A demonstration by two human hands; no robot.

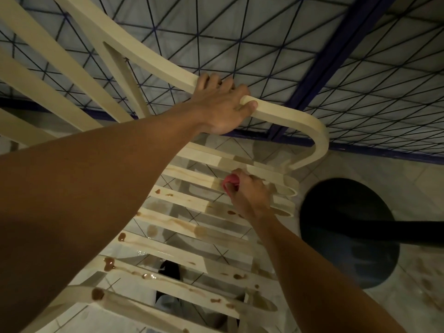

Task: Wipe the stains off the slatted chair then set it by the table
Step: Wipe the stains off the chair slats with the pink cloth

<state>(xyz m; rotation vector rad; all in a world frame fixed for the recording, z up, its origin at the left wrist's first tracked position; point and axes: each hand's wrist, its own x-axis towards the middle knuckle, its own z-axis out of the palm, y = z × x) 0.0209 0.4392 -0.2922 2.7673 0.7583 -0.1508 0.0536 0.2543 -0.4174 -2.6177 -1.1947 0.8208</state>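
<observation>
Both hands are busy on the slatted chair (197, 207): the left hand (221, 109) is wrapped around the curved armrest (283, 116), steadying the frame, while the right hand (249, 193) is closed on a small pink cloth (231, 183) pressed against a seat slat near the far right side. The chair fills most of the view, standing on the tiled floor (408, 296) close against a blue-framed mesh panel (264, 44), with a dark round object (348, 231) just beside its right edge. Brown stains (109, 263) dot and streak the nearer slats, and several look wet and thick. The likely trouble is smearing: a small cloth could load up quickly and drag the brown liquid along the wood, or push it through the gaps onto the floor below, where splashes already show. A foot (170, 270) is visible under the seat, so drips could land there too. Room is tight on the far and right sides; the open space for shifting the chair appears to lie toward the person. No tabletop can be made out.
</observation>
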